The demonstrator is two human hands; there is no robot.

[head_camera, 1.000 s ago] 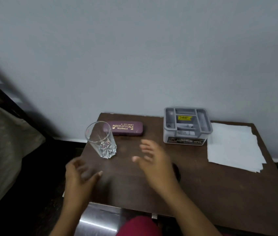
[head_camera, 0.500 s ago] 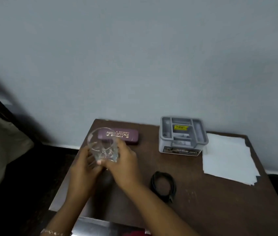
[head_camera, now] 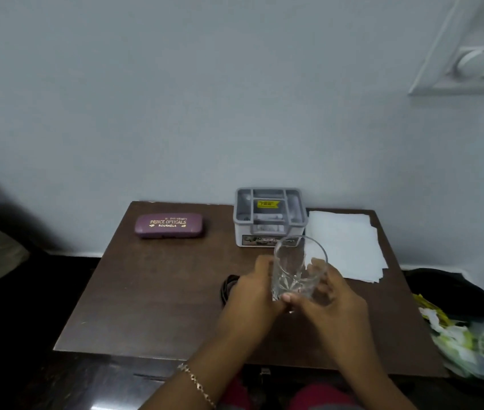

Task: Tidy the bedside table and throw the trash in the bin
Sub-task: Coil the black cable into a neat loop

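A clear cut-glass tumbler (head_camera: 297, 267) is held upright over the middle of the brown bedside table (head_camera: 152, 297). My left hand (head_camera: 252, 294) grips its left side and my right hand (head_camera: 329, 294) grips its right side and base. A black coiled cable (head_camera: 226, 288) lies on the table, mostly hidden behind my left hand. A purple spectacle case (head_camera: 169, 225) lies at the back left. A grey compartment organiser (head_camera: 270, 216) stands at the back middle, with a stack of white paper sheets (head_camera: 350, 247) to its right.
A black bin bag (head_camera: 453, 294) with crumpled wrappers and plastic trash (head_camera: 465, 344) sits on the floor right of the table. A bed edge shows at far left. The wall rises right behind the table.
Both hands took hold of the glass at the table's left and carried it right, to in front of the organiser. The spectacle case is now uncovered; the cable is mostly hidden.
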